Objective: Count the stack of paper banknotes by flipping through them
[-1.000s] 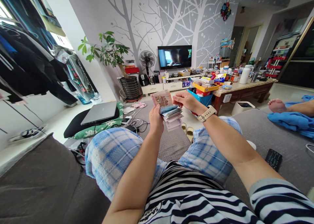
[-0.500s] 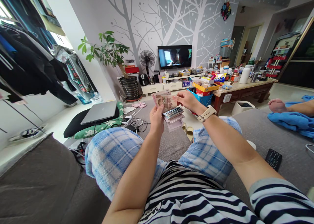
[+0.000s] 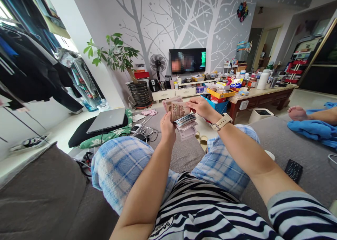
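My left hand (image 3: 167, 126) grips a thick stack of paper banknotes (image 3: 185, 124) low on its edge, with the fingers hidden behind the notes. A reddish-brown banknote marked 20 (image 3: 180, 111) lies on top of the stack. My right hand (image 3: 202, 108) reaches over from the right, and its fingertips pinch that note's right edge. A white-strapped wristwatch (image 3: 222, 121) sits on my right wrist. Both hands hover above my blue checked shorts (image 3: 118, 166).
A grey laptop (image 3: 106, 120) rests on a black cushion at left, near tangled cables. A black remote control (image 3: 293, 170) lies on the grey sofa at right. Another person's foot (image 3: 297, 113) rests beside a blue cloth (image 3: 313, 129). Beyond stand a cluttered table (image 3: 263, 94) and a blue box (image 3: 217, 106).
The top banknote has shifted rightward and lower across the stack, closer to my right fingertips. The television picture has changed.
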Action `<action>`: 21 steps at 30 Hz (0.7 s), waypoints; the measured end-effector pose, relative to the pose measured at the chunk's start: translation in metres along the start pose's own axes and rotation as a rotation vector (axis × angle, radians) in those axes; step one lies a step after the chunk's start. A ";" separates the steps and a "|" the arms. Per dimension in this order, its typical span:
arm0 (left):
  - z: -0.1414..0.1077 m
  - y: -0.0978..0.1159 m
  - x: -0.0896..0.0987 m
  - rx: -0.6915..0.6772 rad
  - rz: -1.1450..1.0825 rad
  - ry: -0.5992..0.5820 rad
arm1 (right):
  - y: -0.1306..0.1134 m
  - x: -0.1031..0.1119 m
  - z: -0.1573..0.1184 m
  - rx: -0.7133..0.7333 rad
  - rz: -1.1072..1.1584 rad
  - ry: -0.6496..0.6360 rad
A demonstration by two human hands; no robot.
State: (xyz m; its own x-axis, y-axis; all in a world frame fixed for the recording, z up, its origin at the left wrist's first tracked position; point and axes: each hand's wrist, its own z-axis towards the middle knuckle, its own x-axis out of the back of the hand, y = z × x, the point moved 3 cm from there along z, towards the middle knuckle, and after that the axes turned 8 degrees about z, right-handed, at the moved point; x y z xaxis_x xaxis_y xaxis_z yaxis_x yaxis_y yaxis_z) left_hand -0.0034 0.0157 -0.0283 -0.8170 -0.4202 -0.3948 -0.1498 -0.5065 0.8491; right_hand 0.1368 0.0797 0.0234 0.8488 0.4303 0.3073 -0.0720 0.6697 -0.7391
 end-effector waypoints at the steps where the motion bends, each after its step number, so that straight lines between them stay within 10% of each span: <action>1: 0.000 0.000 0.000 0.006 0.001 0.003 | 0.000 0.000 0.000 0.001 0.017 -0.005; 21: 0.000 0.002 -0.001 0.013 0.047 -0.032 | -0.004 -0.002 -0.001 0.027 0.112 0.008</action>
State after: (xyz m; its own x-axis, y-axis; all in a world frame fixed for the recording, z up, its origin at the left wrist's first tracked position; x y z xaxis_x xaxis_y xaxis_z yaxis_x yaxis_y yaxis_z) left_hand -0.0034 0.0153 -0.0264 -0.8407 -0.4187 -0.3433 -0.1182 -0.4769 0.8710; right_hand 0.1365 0.0753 0.0250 0.8390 0.4983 0.2187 -0.1804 0.6339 -0.7521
